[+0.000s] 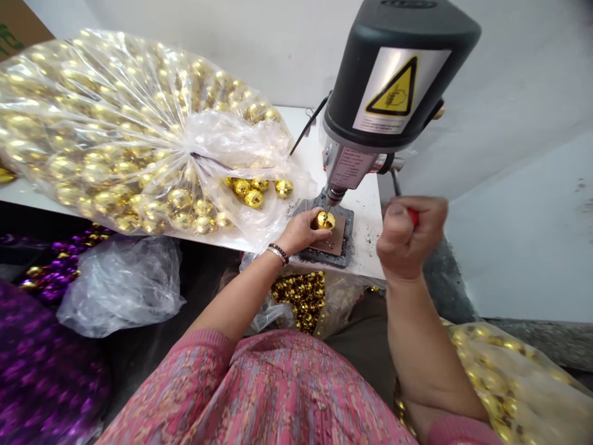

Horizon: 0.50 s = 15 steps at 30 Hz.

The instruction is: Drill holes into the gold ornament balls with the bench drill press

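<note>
While the left hand (pixel 303 233) pinches the gold ball (pixel 326 221) over the brown pad (pixel 338 240) under the drill press (pixel 399 80) and the right hand (pixel 412 236) grips the lever (pixel 396 184), I'd worry the bit (pixel 328 209) could snag, spin that round shell and catch fingers.

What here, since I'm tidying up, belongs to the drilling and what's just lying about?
Drilling: gold ball in left hand, drill press, its lever in right hand, brown board, probably big bag of gold balls.
Apparently lying about: crumpled clear plastic, purple bundle.
</note>
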{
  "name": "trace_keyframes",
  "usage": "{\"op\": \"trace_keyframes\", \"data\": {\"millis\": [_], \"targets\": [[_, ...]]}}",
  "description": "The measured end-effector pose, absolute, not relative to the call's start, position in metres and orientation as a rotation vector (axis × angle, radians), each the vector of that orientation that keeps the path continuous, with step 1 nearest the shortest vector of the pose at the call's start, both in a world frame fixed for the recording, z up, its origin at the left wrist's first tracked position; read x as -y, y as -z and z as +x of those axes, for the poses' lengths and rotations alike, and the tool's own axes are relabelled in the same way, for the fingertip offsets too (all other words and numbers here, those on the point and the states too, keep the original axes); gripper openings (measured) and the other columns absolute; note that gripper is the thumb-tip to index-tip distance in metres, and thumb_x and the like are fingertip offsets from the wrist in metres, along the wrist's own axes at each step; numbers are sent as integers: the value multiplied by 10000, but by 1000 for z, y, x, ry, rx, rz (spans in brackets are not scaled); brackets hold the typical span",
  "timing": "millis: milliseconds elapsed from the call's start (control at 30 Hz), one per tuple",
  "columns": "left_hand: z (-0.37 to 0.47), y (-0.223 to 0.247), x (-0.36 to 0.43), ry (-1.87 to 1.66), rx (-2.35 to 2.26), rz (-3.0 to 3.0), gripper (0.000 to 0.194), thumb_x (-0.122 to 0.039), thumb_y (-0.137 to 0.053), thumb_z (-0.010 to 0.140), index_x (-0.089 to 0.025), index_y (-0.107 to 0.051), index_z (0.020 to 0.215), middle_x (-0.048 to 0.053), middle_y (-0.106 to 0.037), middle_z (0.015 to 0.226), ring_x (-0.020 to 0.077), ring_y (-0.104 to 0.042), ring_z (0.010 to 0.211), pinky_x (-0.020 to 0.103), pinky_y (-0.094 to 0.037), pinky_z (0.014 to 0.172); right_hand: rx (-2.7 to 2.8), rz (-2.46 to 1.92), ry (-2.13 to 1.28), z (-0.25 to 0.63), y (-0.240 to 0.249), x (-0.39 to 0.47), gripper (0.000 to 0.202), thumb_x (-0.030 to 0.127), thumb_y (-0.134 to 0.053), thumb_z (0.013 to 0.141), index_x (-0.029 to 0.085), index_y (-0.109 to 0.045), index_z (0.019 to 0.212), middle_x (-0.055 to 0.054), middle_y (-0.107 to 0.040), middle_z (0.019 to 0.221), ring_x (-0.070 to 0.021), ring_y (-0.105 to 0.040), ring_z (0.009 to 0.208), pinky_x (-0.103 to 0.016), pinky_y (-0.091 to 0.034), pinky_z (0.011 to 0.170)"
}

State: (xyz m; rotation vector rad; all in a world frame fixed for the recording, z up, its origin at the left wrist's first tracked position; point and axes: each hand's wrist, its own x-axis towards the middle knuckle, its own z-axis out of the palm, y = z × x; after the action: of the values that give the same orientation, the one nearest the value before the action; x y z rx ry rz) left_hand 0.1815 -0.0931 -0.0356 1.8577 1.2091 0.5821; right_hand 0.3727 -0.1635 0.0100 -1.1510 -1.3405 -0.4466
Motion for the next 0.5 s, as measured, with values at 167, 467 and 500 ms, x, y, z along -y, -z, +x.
{"op": "trace_keyframes", "data": {"millis": [167, 467, 500], "targets": [[184, 39, 97, -607, -1243, 1888, 544, -193, -935, 859, -186, -813, 1390, 66, -850, 1182, 272, -776, 1089, 346, -598, 1023, 1261, -1334, 38, 383, -93, 149, 243, 327, -525, 1018, 247, -447, 803, -9, -537, 730, -137, -490, 670, -329, -406, 635], [159, 52, 131, -789, -1028, 1706, 629, -268, -928, 858, -191, -723, 1448, 71, -832, 1232, 232, -768, 1075, 362, -636, 1017, 1032, -1663, -330, 388, -173, 84, 323, 334, -462, 1096, 158, -717, 1004, -43, -670, 825, -111, -478, 616, -300, -417, 516], [157, 54, 136, -791, -981, 1654, 631, -295, -940, 853, -195, -722, 1437, 61, -825, 1200, 224, -762, 1046, 360, -639, 998, 1016, -1691, -332, 385, -177, 86, 370, 346, -459, 1103, 106, -740, 1118, -49, -694, 877, -98, -500, 635, -284, -463, 551]]}}
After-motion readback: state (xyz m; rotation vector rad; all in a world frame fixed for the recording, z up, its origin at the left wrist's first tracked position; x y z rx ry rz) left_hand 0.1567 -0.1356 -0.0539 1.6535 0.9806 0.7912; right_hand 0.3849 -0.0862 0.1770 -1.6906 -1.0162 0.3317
